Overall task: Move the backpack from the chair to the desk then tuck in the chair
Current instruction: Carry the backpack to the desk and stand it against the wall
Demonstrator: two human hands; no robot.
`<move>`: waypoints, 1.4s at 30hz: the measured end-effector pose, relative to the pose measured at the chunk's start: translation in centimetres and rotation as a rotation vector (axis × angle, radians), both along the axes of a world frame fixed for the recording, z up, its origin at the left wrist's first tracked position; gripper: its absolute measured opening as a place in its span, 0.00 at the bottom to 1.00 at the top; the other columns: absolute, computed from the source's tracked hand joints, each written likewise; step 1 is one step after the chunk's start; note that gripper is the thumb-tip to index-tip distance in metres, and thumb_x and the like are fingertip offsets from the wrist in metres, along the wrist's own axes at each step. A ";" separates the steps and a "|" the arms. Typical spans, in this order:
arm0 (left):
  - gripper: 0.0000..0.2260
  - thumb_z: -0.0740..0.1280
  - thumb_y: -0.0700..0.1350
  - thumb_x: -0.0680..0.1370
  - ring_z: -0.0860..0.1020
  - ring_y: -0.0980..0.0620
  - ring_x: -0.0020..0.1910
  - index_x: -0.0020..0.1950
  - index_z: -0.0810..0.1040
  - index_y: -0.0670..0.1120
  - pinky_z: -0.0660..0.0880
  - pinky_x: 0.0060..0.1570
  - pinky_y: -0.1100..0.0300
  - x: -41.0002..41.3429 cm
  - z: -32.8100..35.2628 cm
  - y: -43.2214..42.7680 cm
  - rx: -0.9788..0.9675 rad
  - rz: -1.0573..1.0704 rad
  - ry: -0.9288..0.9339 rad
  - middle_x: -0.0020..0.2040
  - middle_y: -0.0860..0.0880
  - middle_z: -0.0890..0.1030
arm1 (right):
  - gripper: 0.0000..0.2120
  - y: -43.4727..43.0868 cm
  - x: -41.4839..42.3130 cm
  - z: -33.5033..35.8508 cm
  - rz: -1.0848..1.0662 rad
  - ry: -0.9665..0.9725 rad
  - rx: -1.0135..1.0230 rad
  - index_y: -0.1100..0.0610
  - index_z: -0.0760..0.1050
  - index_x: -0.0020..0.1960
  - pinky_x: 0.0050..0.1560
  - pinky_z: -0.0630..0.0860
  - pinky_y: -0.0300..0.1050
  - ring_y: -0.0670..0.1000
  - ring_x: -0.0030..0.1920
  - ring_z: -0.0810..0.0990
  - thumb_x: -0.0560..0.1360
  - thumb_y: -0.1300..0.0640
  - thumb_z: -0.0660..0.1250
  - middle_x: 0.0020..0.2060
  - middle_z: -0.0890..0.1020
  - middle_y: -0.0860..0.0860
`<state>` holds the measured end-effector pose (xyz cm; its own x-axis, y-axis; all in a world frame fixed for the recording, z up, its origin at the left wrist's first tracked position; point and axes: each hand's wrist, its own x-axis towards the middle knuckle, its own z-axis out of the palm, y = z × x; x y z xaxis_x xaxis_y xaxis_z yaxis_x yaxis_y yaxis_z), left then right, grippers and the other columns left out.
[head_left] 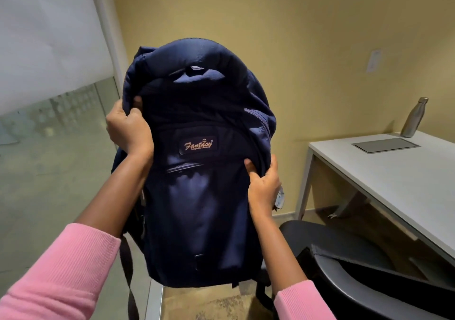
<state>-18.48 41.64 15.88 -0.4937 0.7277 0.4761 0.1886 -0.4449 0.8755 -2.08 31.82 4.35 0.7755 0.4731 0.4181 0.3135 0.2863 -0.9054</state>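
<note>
A navy blue backpack (pixel 197 196) with a "Fantasy" label hangs in the air in front of me, held upright, clear of the chair. My left hand (pixel 129 130) grips its upper left side. My right hand (pixel 263 186) pinches the fabric on its right side, lower down. Its straps dangle below. The black office chair (pixel 357 270) stands at the lower right, its seat bare, pulled out from the white desk (pixel 394 172) on the right.
A steel bottle (pixel 414 117) stands at the desk's far edge beside a grey flap panel (pixel 385 144) set in the desktop. A frosted glass partition (pixel 49 98) runs along the left. A yellow wall is behind.
</note>
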 end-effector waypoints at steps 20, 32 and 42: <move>0.15 0.64 0.45 0.76 0.63 0.59 0.23 0.30 0.66 0.48 0.61 0.26 0.69 11.4 -1.0 20.5 0.005 -0.240 -0.044 0.27 0.57 0.67 | 0.13 16.2 8.6 0.0 -0.165 -0.025 0.119 0.64 0.71 0.53 0.35 0.65 0.18 0.24 0.36 0.73 0.72 0.60 0.68 0.35 0.72 0.35; 0.21 0.64 0.45 0.76 0.64 0.62 0.20 0.26 0.59 0.50 0.60 0.25 0.68 21.8 -2.1 35.1 -0.032 -0.493 -0.041 0.25 0.54 0.63 | 0.15 27.6 14.9 -0.6 -0.415 -0.056 0.102 0.62 0.71 0.57 0.41 0.66 0.18 0.30 0.43 0.75 0.72 0.60 0.67 0.43 0.74 0.36; 0.20 0.64 0.45 0.76 0.64 0.60 0.21 0.26 0.61 0.51 0.59 0.24 0.68 31.7 -1.0 41.9 -0.042 -0.729 -0.056 0.25 0.55 0.64 | 0.14 32.9 21.8 0.7 -0.656 -0.104 0.126 0.62 0.72 0.55 0.41 0.69 0.20 0.31 0.42 0.76 0.71 0.59 0.68 0.41 0.74 0.36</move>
